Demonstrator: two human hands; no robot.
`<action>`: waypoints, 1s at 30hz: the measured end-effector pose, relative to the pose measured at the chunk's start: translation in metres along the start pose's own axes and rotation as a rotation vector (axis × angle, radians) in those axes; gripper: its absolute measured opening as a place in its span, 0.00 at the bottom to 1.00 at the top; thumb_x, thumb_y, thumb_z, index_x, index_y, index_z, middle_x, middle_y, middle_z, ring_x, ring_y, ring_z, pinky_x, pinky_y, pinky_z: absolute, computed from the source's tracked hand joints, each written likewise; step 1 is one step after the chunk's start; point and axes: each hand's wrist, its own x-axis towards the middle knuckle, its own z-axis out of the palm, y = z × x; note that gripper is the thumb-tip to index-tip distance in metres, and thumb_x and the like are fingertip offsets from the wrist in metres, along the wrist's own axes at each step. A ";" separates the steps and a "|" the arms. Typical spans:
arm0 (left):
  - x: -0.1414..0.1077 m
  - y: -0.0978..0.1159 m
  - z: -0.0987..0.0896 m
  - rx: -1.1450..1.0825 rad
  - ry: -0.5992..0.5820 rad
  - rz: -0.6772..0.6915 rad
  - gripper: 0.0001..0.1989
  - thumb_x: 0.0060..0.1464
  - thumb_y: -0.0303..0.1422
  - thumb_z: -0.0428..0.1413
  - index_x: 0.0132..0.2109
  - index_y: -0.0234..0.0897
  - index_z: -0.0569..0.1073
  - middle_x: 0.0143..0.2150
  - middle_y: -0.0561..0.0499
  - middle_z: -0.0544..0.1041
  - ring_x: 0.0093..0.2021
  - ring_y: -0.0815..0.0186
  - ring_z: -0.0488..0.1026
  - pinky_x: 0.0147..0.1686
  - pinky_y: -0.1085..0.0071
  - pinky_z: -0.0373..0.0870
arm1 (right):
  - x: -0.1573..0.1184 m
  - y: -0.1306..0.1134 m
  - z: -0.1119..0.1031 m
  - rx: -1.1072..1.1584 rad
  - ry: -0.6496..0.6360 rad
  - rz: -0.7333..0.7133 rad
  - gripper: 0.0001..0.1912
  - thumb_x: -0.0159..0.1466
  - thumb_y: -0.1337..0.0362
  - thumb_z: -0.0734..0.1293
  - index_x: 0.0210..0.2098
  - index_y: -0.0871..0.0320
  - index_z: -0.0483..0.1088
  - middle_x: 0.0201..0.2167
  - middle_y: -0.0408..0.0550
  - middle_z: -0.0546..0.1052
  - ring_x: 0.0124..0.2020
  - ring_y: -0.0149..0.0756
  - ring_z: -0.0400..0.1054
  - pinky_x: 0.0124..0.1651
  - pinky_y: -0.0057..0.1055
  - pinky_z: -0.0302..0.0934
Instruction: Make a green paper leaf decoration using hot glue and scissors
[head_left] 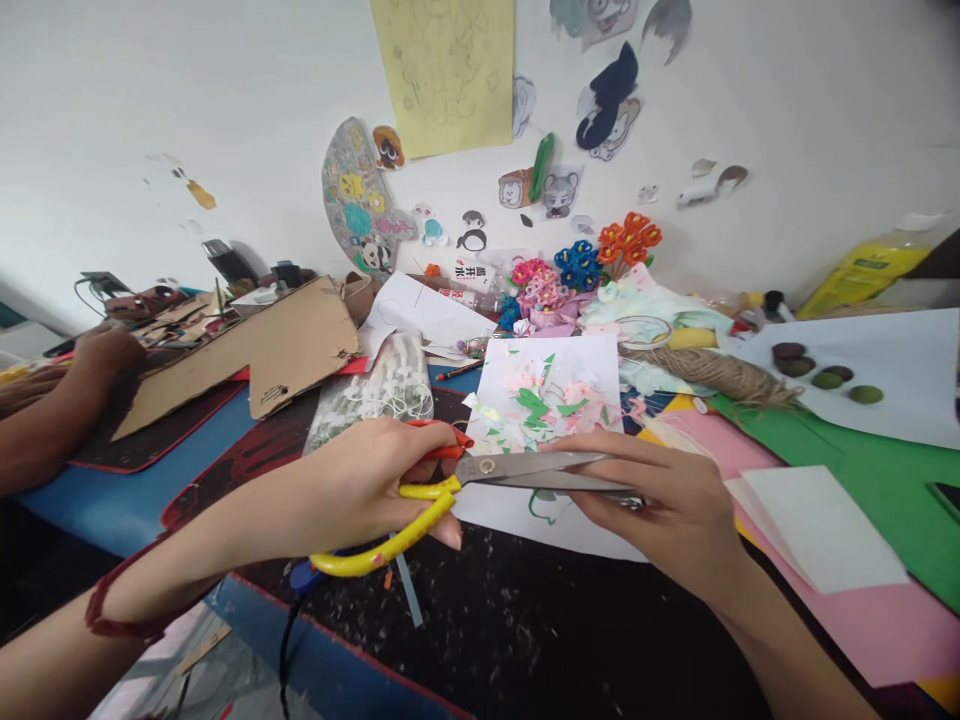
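A pair of scissors [517, 467] with yellow and red handles lies sideways between my hands, above the desk. My left hand [360, 475] grips it at the handles, with the thumb by the red part. Around the blade ends, the fingers of my right hand [667, 510] are closed; whether anything else is in them is hidden. Just behind the blades, green, pink and white paper scraps [536, 402] are heaped on a white sheet [592, 355]. Under the right hand lies another white sheet [577, 528] with a green outlined shape on it.
At the far left rests another person's arm [67, 390], near a cut cardboard piece [300, 345]. Craft flowers [547, 285] stand by the wall. To the right are a twine roll [705, 370], folded white paper [825, 525], green and pink sheets, and a yellow bottle [862, 265].
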 end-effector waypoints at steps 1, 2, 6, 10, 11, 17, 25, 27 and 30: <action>0.000 0.000 0.000 0.001 0.001 0.000 0.21 0.53 0.49 0.65 0.37 0.40 0.66 0.26 0.62 0.61 0.25 0.70 0.58 0.25 0.72 0.51 | 0.000 0.000 0.000 -0.001 0.002 -0.003 0.09 0.61 0.79 0.70 0.35 0.59 0.76 0.42 0.53 0.84 0.40 0.33 0.81 0.45 0.22 0.73; 0.000 0.000 0.000 0.000 0.001 0.000 0.21 0.53 0.49 0.65 0.36 0.40 0.66 0.25 0.62 0.61 0.26 0.70 0.58 0.26 0.72 0.51 | 0.000 0.000 0.000 -0.001 0.003 -0.007 0.09 0.61 0.79 0.70 0.35 0.59 0.76 0.42 0.53 0.84 0.40 0.33 0.81 0.46 0.22 0.73; 0.000 0.001 0.000 -0.021 -0.008 -0.007 0.20 0.53 0.47 0.65 0.36 0.40 0.66 0.25 0.62 0.62 0.25 0.70 0.58 0.26 0.72 0.52 | 0.001 0.000 0.000 -0.001 0.002 -0.010 0.09 0.61 0.79 0.70 0.35 0.59 0.76 0.42 0.53 0.84 0.40 0.33 0.81 0.46 0.22 0.74; -0.001 0.002 -0.002 -0.033 -0.025 -0.020 0.16 0.55 0.44 0.64 0.37 0.40 0.68 0.25 0.61 0.64 0.25 0.70 0.60 0.26 0.72 0.52 | 0.000 0.001 0.001 -0.010 0.006 -0.012 0.09 0.62 0.78 0.70 0.36 0.58 0.76 0.42 0.53 0.85 0.39 0.34 0.81 0.44 0.24 0.75; -0.001 0.002 -0.002 -0.038 -0.033 -0.024 0.14 0.56 0.43 0.63 0.38 0.40 0.68 0.25 0.61 0.65 0.25 0.70 0.60 0.26 0.72 0.52 | 0.000 0.001 0.001 -0.013 0.008 -0.013 0.09 0.62 0.77 0.70 0.36 0.57 0.76 0.41 0.52 0.85 0.39 0.35 0.81 0.43 0.25 0.75; -0.001 0.001 -0.003 -0.060 -0.048 -0.031 0.12 0.57 0.41 0.62 0.38 0.40 0.68 0.26 0.60 0.66 0.26 0.69 0.62 0.26 0.72 0.53 | 0.001 0.000 0.000 -0.022 0.006 -0.013 0.09 0.63 0.76 0.69 0.36 0.56 0.76 0.40 0.52 0.85 0.38 0.38 0.82 0.40 0.27 0.77; -0.001 0.001 -0.003 -0.050 -0.041 -0.034 0.14 0.55 0.42 0.64 0.38 0.40 0.69 0.26 0.61 0.66 0.26 0.70 0.61 0.26 0.72 0.53 | 0.001 0.000 0.000 -0.027 0.010 -0.021 0.08 0.64 0.75 0.69 0.36 0.55 0.77 0.40 0.51 0.85 0.38 0.37 0.82 0.40 0.27 0.77; -0.001 0.001 -0.003 -0.051 -0.052 -0.040 0.11 0.57 0.40 0.62 0.39 0.41 0.69 0.25 0.60 0.66 0.26 0.69 0.62 0.26 0.72 0.52 | 0.000 0.001 0.000 -0.032 0.005 -0.024 0.08 0.64 0.75 0.69 0.36 0.56 0.77 0.40 0.52 0.85 0.38 0.37 0.82 0.40 0.26 0.77; -0.002 0.002 -0.004 -0.064 -0.063 -0.047 0.09 0.59 0.39 0.60 0.39 0.41 0.69 0.26 0.60 0.67 0.25 0.69 0.63 0.26 0.72 0.52 | 0.000 0.001 0.001 -0.038 0.003 -0.029 0.07 0.64 0.75 0.70 0.35 0.57 0.77 0.40 0.52 0.85 0.38 0.37 0.82 0.40 0.25 0.77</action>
